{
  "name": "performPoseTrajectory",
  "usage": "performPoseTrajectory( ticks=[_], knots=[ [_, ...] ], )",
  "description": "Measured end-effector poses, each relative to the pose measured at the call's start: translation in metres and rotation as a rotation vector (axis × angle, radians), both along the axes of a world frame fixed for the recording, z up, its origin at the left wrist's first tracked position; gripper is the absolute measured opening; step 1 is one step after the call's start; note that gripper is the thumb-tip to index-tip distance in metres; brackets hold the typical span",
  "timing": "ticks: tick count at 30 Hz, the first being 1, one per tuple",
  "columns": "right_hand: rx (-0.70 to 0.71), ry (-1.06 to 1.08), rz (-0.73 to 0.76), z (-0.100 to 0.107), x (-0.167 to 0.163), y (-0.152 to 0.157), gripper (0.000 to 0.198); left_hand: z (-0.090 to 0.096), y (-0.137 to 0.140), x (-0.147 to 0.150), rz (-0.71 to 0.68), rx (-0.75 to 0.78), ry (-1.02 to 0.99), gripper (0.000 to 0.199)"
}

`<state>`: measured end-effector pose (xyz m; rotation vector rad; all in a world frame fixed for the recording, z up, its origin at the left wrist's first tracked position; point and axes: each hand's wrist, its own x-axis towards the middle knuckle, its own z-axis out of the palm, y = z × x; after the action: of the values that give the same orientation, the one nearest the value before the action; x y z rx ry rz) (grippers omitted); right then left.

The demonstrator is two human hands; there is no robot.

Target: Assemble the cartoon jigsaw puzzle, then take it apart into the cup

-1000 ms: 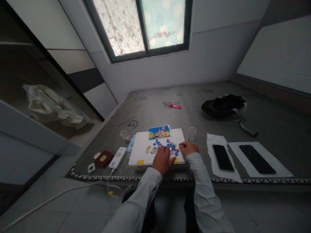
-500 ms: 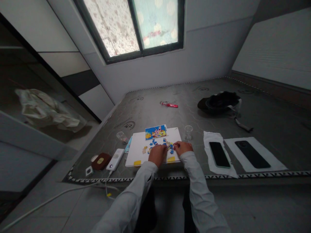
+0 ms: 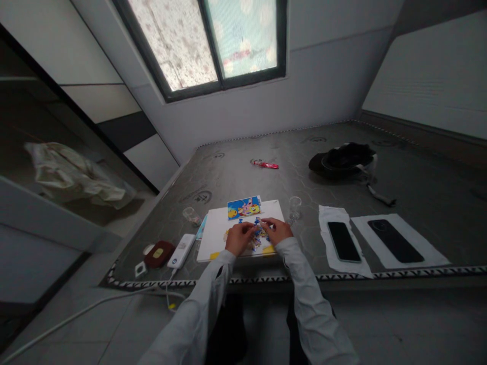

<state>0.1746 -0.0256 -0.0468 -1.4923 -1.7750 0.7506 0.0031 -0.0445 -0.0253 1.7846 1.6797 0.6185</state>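
On a white board (image 3: 206, 242) lie several small jigsaw puzzle pieces (image 3: 259, 244), mostly blue and yellow. A bright cartoon picture card (image 3: 244, 208) rests at the board's far edge. My left hand (image 3: 239, 239) is over the middle of the board, fingers closed in a pinch at the puzzle pieces. From the right, my right hand (image 3: 279, 231) reaches in, thumb and fingers pinched close to the left fingertips. Both appear to grip puzzle pieces, though the fingers partly cover them. Yellow tabs (image 3: 269, 250) show on the board's near edge.
Left of the board are a clear tumbled cup (image 3: 191, 216), a white power bank (image 3: 181, 251) with a cable and a brown case (image 3: 159, 253). To the right are a clear cup (image 3: 294, 208) and two phones (image 3: 344, 242) on white cloths. A dark cap (image 3: 344, 161) lies farther back.
My left hand has shifted slightly left and up, uncovering pieces near the board's front. My right hand has moved a little left, over the pieces, bringing the fingertips together.
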Motion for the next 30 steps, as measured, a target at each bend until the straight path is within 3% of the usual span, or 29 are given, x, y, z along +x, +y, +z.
performPoseTrajectory(
  ticks=[10,16,23,30],
  knots=[
    [0.099,0.211,-0.046,-0.001,-0.014,0.000,0.023,0.005,-0.004,-0.002,0.015,0.072,-0.012,0.027],
    [0.051,0.274,-0.136,-0.004,-0.019,-0.002,0.031,0.007,-0.006,0.002,0.041,0.192,-0.031,0.025],
    [0.041,0.314,-0.106,-0.006,-0.022,0.003,0.029,0.016,-0.005,0.001,0.085,0.280,-0.034,0.014],
    [-0.097,0.165,-0.050,-0.018,-0.005,0.009,0.027,0.010,-0.004,-0.019,0.097,0.220,-0.045,0.022]
  ],
)
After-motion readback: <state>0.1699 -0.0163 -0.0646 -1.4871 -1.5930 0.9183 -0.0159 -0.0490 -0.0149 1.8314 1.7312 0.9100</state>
